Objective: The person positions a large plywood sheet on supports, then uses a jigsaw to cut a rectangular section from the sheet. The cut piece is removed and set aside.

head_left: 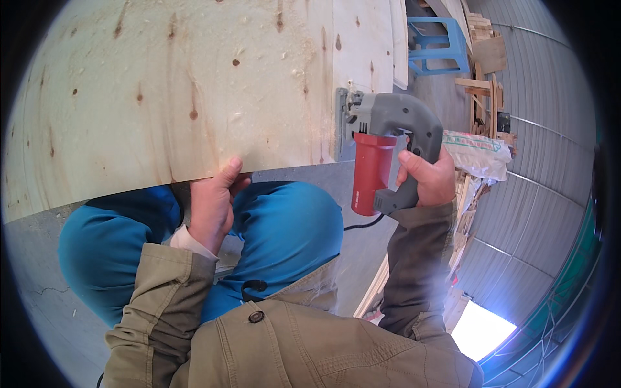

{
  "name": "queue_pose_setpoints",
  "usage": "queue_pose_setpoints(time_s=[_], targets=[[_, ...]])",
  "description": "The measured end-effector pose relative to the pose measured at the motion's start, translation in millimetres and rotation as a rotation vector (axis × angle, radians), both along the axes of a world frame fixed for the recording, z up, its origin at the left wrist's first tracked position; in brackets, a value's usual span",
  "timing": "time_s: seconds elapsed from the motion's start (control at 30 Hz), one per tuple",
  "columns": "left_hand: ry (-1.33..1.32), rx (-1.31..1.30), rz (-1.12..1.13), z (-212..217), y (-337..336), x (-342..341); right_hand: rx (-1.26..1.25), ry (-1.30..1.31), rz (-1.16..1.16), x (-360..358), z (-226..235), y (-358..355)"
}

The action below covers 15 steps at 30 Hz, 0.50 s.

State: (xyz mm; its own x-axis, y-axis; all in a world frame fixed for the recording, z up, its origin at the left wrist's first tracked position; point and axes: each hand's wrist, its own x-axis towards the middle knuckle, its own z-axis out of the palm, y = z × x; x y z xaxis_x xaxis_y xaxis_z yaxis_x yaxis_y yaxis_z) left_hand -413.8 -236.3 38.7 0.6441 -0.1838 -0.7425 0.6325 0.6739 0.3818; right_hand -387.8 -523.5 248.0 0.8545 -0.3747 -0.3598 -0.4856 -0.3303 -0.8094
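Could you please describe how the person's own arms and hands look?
Both the left hand and right hand are bare, without gloves. The jacket sleeves are olive-brown with stitched seams; a pale inner cuff shows at the left wrist.

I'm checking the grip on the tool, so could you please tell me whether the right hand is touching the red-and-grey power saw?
Touching. The head view shows the right hand wrapped around the grey handle of the power saw.
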Motion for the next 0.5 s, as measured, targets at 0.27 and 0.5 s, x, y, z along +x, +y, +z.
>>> queue_pose_setpoints(time_s=[0.27, 0.5], targets=[[-0.032, 0.012, 0.005, 1.2, -0.4, -1.5, -0.022, 0.015, -0.008, 6.5, 0.5, -1.6], [-0.037, 0.042, 0.034, 2.8, -2.8, -2.8, -0.036, 0.012, 0.014, 11.5, 0.4, -1.8]])
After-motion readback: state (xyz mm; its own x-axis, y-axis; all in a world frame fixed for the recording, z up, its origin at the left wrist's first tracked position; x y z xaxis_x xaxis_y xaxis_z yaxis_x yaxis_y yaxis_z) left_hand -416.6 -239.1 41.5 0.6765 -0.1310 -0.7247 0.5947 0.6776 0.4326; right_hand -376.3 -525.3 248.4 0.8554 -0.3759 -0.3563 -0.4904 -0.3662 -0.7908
